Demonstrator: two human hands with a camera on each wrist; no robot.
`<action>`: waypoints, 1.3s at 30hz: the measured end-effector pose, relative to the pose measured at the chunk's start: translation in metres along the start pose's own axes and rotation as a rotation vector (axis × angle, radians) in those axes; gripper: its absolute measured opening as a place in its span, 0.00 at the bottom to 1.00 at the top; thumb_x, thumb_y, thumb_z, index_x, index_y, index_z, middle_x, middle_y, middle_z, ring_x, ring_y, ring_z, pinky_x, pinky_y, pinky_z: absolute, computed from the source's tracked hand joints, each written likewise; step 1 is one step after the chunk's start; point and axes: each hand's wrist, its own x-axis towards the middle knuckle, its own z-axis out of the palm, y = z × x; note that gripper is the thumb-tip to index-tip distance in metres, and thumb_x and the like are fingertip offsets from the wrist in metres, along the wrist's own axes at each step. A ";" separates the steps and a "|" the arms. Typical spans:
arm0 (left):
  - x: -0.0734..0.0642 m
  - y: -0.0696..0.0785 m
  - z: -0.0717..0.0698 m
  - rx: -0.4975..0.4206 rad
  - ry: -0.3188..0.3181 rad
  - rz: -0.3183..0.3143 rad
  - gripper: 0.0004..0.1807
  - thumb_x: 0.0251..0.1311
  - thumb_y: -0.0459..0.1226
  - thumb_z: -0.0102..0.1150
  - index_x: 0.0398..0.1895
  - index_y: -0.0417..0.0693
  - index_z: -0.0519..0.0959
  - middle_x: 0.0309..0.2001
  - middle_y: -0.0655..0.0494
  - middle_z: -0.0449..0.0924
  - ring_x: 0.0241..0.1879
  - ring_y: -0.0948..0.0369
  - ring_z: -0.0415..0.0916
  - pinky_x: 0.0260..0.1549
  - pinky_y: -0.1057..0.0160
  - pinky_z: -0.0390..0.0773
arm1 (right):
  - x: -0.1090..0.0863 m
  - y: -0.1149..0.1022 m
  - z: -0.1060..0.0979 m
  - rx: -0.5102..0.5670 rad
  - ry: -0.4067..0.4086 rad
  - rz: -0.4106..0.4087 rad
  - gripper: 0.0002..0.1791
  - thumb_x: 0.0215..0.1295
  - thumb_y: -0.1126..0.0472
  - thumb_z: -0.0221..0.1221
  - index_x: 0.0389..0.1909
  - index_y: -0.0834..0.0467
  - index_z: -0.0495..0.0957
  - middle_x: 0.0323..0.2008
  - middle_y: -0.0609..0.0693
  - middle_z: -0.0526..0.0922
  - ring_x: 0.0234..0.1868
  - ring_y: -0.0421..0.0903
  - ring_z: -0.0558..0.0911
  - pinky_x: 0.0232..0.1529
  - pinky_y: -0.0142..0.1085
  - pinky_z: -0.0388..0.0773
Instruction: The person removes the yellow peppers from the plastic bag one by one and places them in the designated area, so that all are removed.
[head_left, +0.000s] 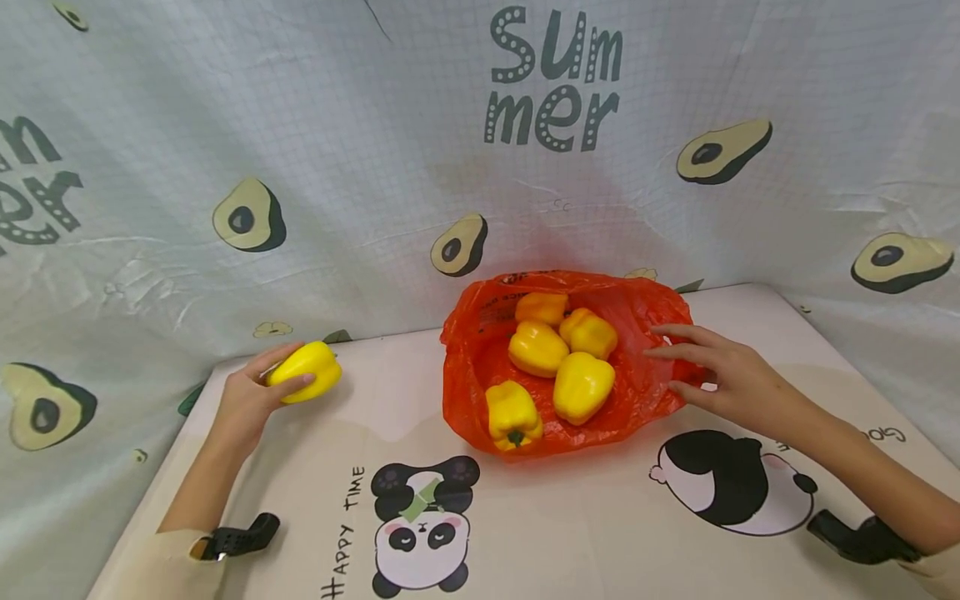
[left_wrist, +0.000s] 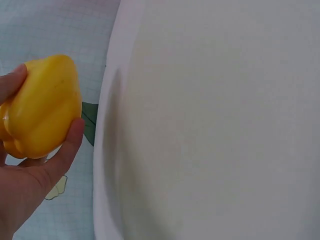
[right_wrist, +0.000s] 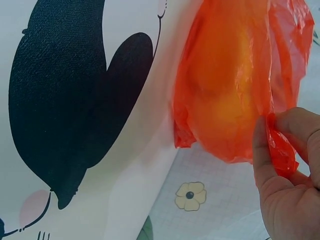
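Five yellow peppers (head_left: 538,349) lay inside one red plastic bag (head_left: 456,379), and a sixth pepper (head_left: 318,368) was out of it, well to the bag's left. The bag sat on the table (head_left: 615,537) with its mouth spread wide toward the person. Within it, the most orange of the five was at the bag's back wall, two sat just in front of that one, and two were nearest the bag's front rim — the one at the front-left showing its green stem.

The left hand (head_left: 249,390), left of the bag, gripped the sixth pepper between thumb and fingers. The right hand (head_left: 738,377) was at the bag's right side, pinching a fold of its plastic — seen plainly from the right wrist.

Two pandas were printed on the table: one panda (head_left: 422,542) in front of the bag, the other panda (head_left: 723,479) to its front-right. A patterned sheet (head_left: 360,125) rose behind the bag.
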 end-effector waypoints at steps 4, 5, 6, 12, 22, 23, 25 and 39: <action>0.006 0.003 0.002 0.245 -0.036 0.060 0.35 0.64 0.46 0.69 0.73 0.49 0.70 0.74 0.45 0.64 0.66 0.54 0.63 0.57 0.75 0.70 | 0.000 0.000 0.001 -0.004 0.004 -0.006 0.28 0.53 0.69 0.75 0.57 0.58 0.83 0.64 0.61 0.73 0.40 0.46 0.83 0.33 0.26 0.82; 0.007 0.003 0.003 0.273 -0.050 0.072 0.35 0.64 0.46 0.68 0.73 0.48 0.71 0.73 0.45 0.64 0.67 0.51 0.62 0.60 0.71 0.69 | 0.000 0.000 0.001 -0.006 0.005 -0.007 0.28 0.52 0.70 0.75 0.57 0.57 0.83 0.64 0.61 0.73 0.39 0.46 0.83 0.33 0.27 0.82; 0.008 0.004 0.003 0.293 -0.061 0.085 0.35 0.65 0.46 0.68 0.73 0.47 0.71 0.73 0.44 0.64 0.68 0.48 0.61 0.63 0.66 0.69 | 0.000 0.000 0.001 -0.007 0.005 -0.006 0.28 0.52 0.70 0.75 0.57 0.57 0.83 0.64 0.61 0.73 0.39 0.46 0.83 0.33 0.27 0.83; 0.017 0.003 0.003 0.337 -0.093 0.111 0.35 0.64 0.46 0.69 0.73 0.47 0.71 0.74 0.43 0.64 0.70 0.43 0.60 0.67 0.44 0.65 | 0.000 0.001 0.004 -0.002 0.003 -0.005 0.28 0.52 0.69 0.75 0.57 0.57 0.83 0.64 0.61 0.73 0.39 0.45 0.82 0.33 0.28 0.83; 0.033 -0.002 -0.005 0.257 -0.091 0.068 0.38 0.64 0.47 0.69 0.74 0.47 0.68 0.76 0.43 0.58 0.71 0.44 0.58 0.69 0.53 0.67 | -0.002 0.001 0.007 -0.011 0.023 -0.020 0.28 0.52 0.71 0.74 0.56 0.56 0.83 0.64 0.60 0.74 0.37 0.41 0.80 0.32 0.29 0.83; 0.035 -0.004 -0.006 0.259 -0.088 0.068 0.37 0.64 0.47 0.69 0.74 0.48 0.68 0.76 0.43 0.59 0.70 0.46 0.59 0.66 0.60 0.69 | -0.002 0.001 0.007 -0.012 0.024 -0.023 0.28 0.52 0.71 0.74 0.56 0.56 0.83 0.64 0.60 0.74 0.37 0.41 0.80 0.32 0.29 0.83; 0.039 -0.005 -0.007 0.258 -0.087 0.069 0.37 0.64 0.46 0.69 0.74 0.48 0.68 0.75 0.44 0.61 0.67 0.50 0.61 0.58 0.73 0.70 | -0.003 0.001 0.008 -0.015 0.027 -0.027 0.28 0.52 0.71 0.74 0.56 0.56 0.83 0.64 0.60 0.74 0.36 0.40 0.80 0.32 0.31 0.84; 0.057 -0.002 -0.022 0.294 -0.158 0.129 0.35 0.66 0.45 0.67 0.74 0.47 0.68 0.72 0.46 0.63 0.59 0.58 0.62 0.48 0.79 0.70 | -0.004 0.001 0.009 -0.007 0.029 -0.029 0.27 0.53 0.71 0.74 0.56 0.56 0.83 0.64 0.59 0.73 0.36 0.40 0.79 0.32 0.30 0.84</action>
